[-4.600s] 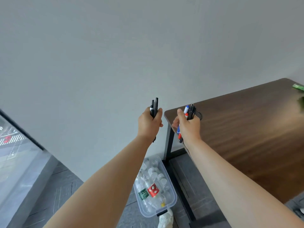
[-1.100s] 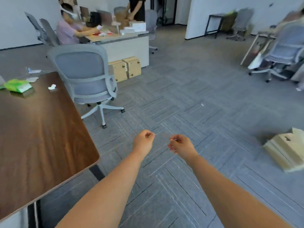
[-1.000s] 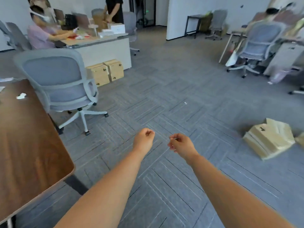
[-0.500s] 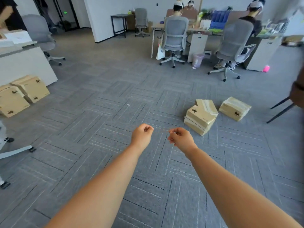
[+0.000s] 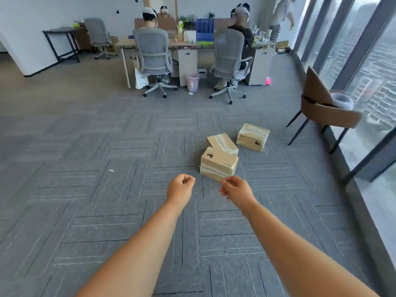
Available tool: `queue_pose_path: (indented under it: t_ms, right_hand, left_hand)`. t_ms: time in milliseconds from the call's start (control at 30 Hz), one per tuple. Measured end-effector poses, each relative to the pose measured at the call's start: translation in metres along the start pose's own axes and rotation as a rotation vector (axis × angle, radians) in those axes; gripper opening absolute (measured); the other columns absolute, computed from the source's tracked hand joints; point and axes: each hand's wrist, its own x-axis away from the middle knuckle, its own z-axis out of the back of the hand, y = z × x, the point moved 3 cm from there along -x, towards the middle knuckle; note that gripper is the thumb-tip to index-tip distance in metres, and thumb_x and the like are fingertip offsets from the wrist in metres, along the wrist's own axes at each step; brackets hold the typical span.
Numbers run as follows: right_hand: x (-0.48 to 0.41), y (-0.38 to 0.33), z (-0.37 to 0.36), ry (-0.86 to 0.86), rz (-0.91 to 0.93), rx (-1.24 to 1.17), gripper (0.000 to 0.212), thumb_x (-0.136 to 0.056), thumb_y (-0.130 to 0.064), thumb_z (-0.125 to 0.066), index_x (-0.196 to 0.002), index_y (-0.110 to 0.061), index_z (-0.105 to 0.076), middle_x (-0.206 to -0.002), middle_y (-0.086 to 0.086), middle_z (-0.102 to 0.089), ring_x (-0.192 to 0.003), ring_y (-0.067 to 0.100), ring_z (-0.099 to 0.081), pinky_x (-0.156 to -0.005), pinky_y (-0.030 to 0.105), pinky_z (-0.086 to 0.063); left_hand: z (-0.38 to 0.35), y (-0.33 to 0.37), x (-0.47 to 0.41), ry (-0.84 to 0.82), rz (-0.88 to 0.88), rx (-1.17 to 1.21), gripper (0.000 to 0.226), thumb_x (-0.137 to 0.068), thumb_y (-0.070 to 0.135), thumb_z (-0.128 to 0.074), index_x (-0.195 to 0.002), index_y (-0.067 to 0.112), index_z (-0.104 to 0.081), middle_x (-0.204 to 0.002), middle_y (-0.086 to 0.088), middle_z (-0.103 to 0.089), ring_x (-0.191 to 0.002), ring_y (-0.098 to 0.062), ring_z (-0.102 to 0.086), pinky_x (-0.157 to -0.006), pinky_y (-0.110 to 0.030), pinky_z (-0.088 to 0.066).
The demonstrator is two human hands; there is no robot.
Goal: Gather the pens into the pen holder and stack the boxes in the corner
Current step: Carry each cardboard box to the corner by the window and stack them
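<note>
Cardboard boxes lie on the grey carpet ahead of me. A near box (image 5: 219, 163) sits just beyond my hands, with a tilted box (image 5: 222, 143) leaning on its far side. A third box (image 5: 252, 137) lies apart to the right. My left hand (image 5: 180, 189) is curled into a loose fist with nothing in it. My right hand (image 5: 235, 190) is likewise curled and holds nothing, just short of the near box. No pens or pen holder are in view.
A brown chair (image 5: 323, 109) stands at the right by the glass wall (image 5: 372, 67). People sit on grey office chairs (image 5: 155, 58) at desks (image 5: 192, 42) at the far end. A pink bin (image 5: 192, 82) stands under the desk. Open carpet (image 5: 85, 189) spreads to the left.
My view has swung right, from the wooden table and pens to the open floor. The pens have left both hands. The boxes have come nearer and toward the centre.
</note>
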Motion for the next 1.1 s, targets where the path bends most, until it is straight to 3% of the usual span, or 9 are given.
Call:
queue_pose_path:
  t_ms: [133, 233, 367, 567, 733, 933, 1100]
  right_hand:
    - [-0.055, -0.025, -0.024, 0.065, -0.011, -0.024, 0.01, -0.093, -0.015, -0.049, -0.089, -0.012, -0.058, -0.073, 0.003, -0.064, -0.066, 0.015, -0.054, -0.063, 0.029, -0.042]
    - [-0.088, -0.04, -0.039, 0.111, -0.025, -0.052, 0.01, -0.093, -0.014, -0.049, -0.089, -0.013, -0.058, -0.074, 0.003, -0.063, -0.065, 0.016, -0.054, -0.06, 0.026, -0.042]
    - [-0.13, -0.053, -0.054, 0.137, -0.04, -0.088, 0.009, -0.093, -0.013, -0.05, -0.093, -0.01, -0.058, -0.071, 0.002, -0.062, -0.062, 0.012, -0.053, -0.058, 0.024, -0.041]
    - [-0.194, -0.063, -0.053, 0.168, -0.059, -0.099, 0.012, -0.093, -0.014, -0.051, -0.096, -0.005, -0.059, -0.069, 0.0, -0.062, -0.059, 0.01, -0.054, -0.057, 0.023, -0.042]
    - [-0.271, -0.07, -0.042, 0.18, -0.054, -0.093, 0.012, -0.093, -0.018, -0.051, -0.093, -0.008, -0.059, -0.071, 0.0, -0.062, -0.06, 0.01, -0.054, -0.061, 0.022, -0.042]
    - [-0.381, -0.083, -0.02, 0.162, -0.077, -0.088, 0.013, -0.094, -0.018, -0.05, -0.091, -0.008, -0.059, -0.07, 0.001, -0.061, -0.059, 0.009, -0.053, -0.054, 0.014, -0.043]
    - [-0.463, -0.091, 0.005, 0.154, -0.116, -0.029, 0.022, -0.094, -0.027, -0.049, -0.094, -0.008, -0.061, -0.069, -0.002, -0.063, -0.061, 0.01, -0.055, -0.067, 0.027, -0.044]
  left_hand:
    - [0.024, 0.018, -0.08, -0.019, -0.038, -0.027, 0.014, -0.09, 0.017, -0.052, -0.077, 0.018, -0.056, -0.074, 0.003, -0.057, -0.081, -0.019, -0.053, -0.063, -0.026, -0.039]
    - [0.03, 0.026, -0.128, -0.064, -0.052, -0.052, 0.011, -0.09, 0.018, -0.051, -0.082, 0.015, -0.058, -0.078, 0.001, -0.058, -0.083, -0.019, -0.054, -0.071, -0.028, -0.041]
    - [0.02, 0.033, -0.177, -0.115, -0.056, -0.043, 0.011, -0.091, 0.018, -0.051, -0.084, 0.013, -0.059, -0.081, 0.001, -0.059, -0.083, -0.018, -0.055, -0.068, -0.027, -0.042]
    - [0.001, 0.046, -0.242, -0.149, -0.043, -0.037, 0.012, -0.091, 0.02, -0.05, -0.085, 0.014, -0.059, -0.089, -0.003, -0.061, -0.086, -0.018, -0.055, -0.076, -0.029, -0.042]
    - [-0.02, 0.058, -0.313, -0.131, -0.037, -0.005, 0.014, -0.092, 0.02, -0.05, -0.08, 0.018, -0.057, -0.089, -0.002, -0.061, -0.085, -0.017, -0.055, -0.075, -0.028, -0.042]
    - [-0.069, 0.087, -0.415, -0.138, -0.006, -0.052, 0.012, -0.091, 0.02, -0.051, -0.085, 0.013, -0.06, -0.08, 0.002, -0.059, -0.085, -0.017, -0.055, -0.078, -0.03, -0.043]
    - [-0.115, 0.114, -0.486, -0.142, 0.009, -0.037, 0.011, -0.091, 0.019, -0.052, -0.083, 0.014, -0.059, -0.084, -0.002, -0.06, -0.084, -0.017, -0.055, -0.079, -0.03, -0.043]
